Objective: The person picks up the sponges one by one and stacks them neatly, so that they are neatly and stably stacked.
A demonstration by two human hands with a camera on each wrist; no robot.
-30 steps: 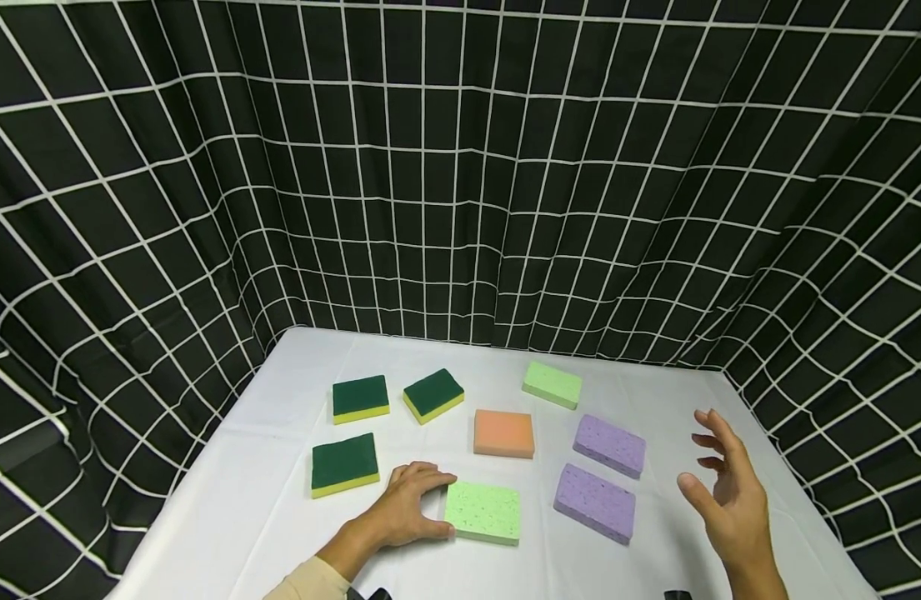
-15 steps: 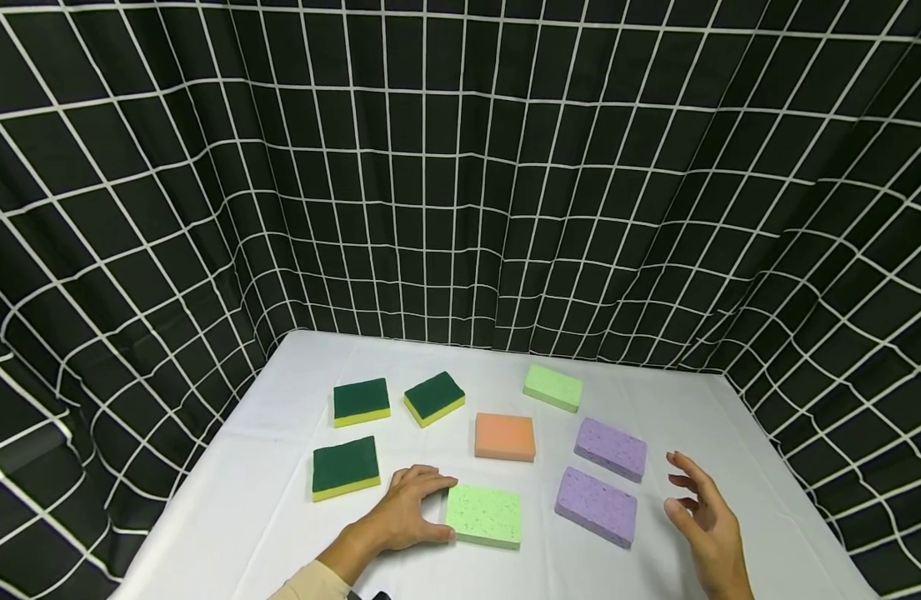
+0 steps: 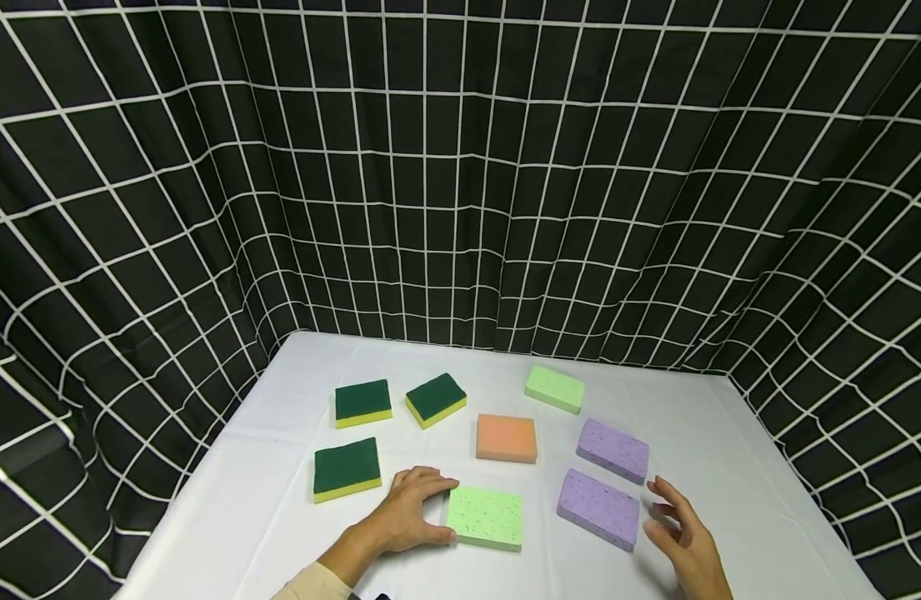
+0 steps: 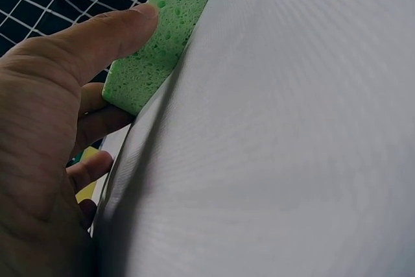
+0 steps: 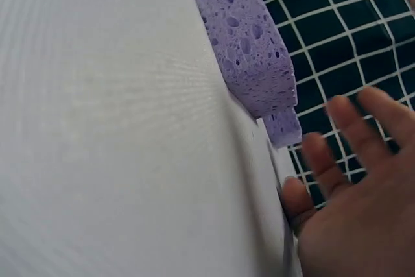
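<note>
My left hand (image 3: 411, 512) has its thumb and index finger at the left end of a light green sponge (image 3: 485, 518), which lies flat near the front. Its thumb (image 4: 123, 34) presses the sponge's near side in the left wrist view, with the other fingers partly hidden behind. On the right, my right hand (image 3: 688, 546) holds nothing, its fingers loosely bent and spread. It hovers just right of the nearer purple sponge (image 3: 598, 508). Behind that one lies a second purple sponge (image 3: 613, 450). In the right wrist view a gap shows between the fingers and the purple sponge (image 5: 243, 37).
An orange sponge (image 3: 507, 437) sits mid-table, and another green sponge (image 3: 554, 388) farther back. Three green-topped yellow scrub sponges, one of them the front scrub sponge (image 3: 347, 471), lie at left. A black gridded curtain (image 3: 460, 192) surrounds the white table (image 3: 250, 475).
My right hand has moved left and nearer to the purple sponges, coming lower in the head view. The left hand and all the sponges have stayed where they were.
</note>
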